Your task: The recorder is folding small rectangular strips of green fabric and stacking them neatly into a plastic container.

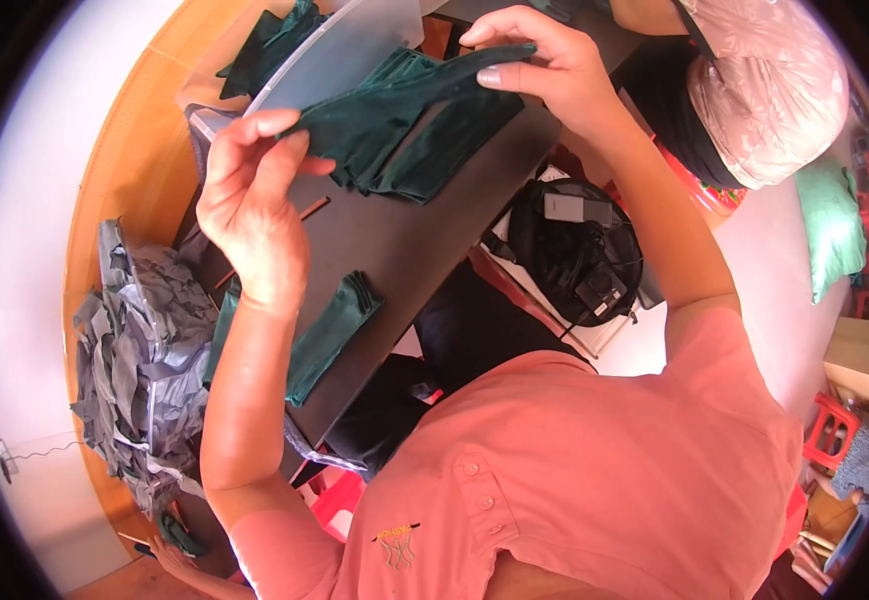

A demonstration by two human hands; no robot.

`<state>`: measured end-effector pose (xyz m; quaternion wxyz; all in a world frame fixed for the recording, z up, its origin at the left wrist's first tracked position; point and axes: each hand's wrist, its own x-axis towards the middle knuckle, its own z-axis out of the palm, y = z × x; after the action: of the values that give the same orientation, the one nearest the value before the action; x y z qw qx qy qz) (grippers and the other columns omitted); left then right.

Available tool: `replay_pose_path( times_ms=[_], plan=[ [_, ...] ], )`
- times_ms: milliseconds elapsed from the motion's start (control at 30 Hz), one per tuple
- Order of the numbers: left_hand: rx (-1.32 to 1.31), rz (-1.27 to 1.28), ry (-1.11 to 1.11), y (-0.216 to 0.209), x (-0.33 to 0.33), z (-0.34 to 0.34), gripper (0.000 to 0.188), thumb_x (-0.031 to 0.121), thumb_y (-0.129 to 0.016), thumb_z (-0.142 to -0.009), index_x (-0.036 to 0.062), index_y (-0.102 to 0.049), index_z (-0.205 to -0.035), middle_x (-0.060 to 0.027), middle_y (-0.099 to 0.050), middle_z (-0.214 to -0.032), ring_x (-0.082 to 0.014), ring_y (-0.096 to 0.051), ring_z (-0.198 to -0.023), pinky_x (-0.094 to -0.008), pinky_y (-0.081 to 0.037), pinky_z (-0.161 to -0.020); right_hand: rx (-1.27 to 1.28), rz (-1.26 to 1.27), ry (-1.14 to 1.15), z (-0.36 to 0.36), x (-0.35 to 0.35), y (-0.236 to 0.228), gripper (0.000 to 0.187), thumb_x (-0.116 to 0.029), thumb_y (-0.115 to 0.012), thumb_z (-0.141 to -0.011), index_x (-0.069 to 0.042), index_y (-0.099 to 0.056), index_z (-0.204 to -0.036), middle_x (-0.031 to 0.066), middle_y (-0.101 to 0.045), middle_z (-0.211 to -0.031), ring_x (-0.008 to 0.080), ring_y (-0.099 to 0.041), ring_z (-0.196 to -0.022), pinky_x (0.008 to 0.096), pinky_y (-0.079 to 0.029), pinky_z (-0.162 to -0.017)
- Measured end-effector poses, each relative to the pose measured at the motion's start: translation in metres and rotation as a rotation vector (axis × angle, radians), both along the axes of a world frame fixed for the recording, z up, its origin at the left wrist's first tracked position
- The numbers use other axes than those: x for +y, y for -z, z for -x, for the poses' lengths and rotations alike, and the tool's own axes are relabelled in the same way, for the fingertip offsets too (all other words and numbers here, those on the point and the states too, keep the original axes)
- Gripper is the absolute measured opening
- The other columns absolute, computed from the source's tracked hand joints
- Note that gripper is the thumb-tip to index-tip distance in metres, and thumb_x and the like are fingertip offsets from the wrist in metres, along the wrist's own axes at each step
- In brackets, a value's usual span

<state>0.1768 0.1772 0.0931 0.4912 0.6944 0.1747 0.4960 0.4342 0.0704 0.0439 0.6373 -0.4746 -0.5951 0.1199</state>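
A dark green velvety cloth piece [375,105] is stretched between my two hands above a dark table [390,235]. My left hand [260,200] pinches its left end between thumb and fingers. At the far right end, my right hand [560,75] grips the cloth's narrow tip the same way. Beneath it lies a stack of similar green cloth pieces [465,150], partly covered by the held one. Closer to me, a folded green bundle [335,335] rests near the table's edge. A thin brown stick [315,208] lies beside my left hand.
A translucent plastic bin [355,45] stands at the table's far side. Grey cloth scraps [145,350] are heaped at the left. A black bag [575,250] holding small devices sits right of the table. Another person [765,90] is at upper right; another person's hand [170,555] shows lower left.
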Motion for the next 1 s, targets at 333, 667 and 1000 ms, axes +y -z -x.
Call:
replay_pose_path(
  times_ms=[333, 667, 1000],
  plan=[
    [-0.008, 0.257, -0.094, 0.007, -0.062, 0.083, 0.016, -0.006, -0.063, -0.092, -0.0041, -0.066, -0.108, -0.008, -0.065, -0.097, -0.0172, -0.065, -0.072, -0.0338, -0.061, -0.06, 0.355, 0.07, -0.323, 0.057, -0.041, -0.007, 0.02, -0.004, -0.076, -0.088, -0.005, -0.067, -0.106, -0.0034, -0.063, -0.09, 0.0075, -0.059, -0.084, 0.022, -0.047, -0.07],
    [0.218, 0.476, -0.321, 0.054, -0.107, 0.106, 0.019, -0.003, -0.067, -0.088, -0.008, -0.065, -0.107, -0.0099, -0.065, -0.089, -0.0175, -0.067, -0.065, -0.0256, -0.054, -0.049, -0.024, 0.266, 0.015, 0.089, -0.027, 0.06, 0.007, -0.007, -0.076, -0.087, -0.004, -0.071, -0.091, -0.0023, -0.064, -0.08, 0.0075, -0.06, -0.077, 0.0231, -0.047, -0.071],
    [0.293, 0.455, -0.376, 0.063, -0.114, 0.112, 0.02, -0.003, -0.067, -0.089, -0.0071, -0.066, -0.109, -0.0107, -0.067, -0.094, -0.0196, -0.069, -0.068, -0.0268, -0.053, -0.05, 0.334, 0.458, -0.082, 0.102, -0.062, 0.066, 0.016, -0.009, -0.074, -0.087, -0.006, -0.07, -0.103, -0.0019, -0.063, -0.078, 0.0089, -0.06, -0.064, 0.0246, -0.043, -0.054]
  ],
)
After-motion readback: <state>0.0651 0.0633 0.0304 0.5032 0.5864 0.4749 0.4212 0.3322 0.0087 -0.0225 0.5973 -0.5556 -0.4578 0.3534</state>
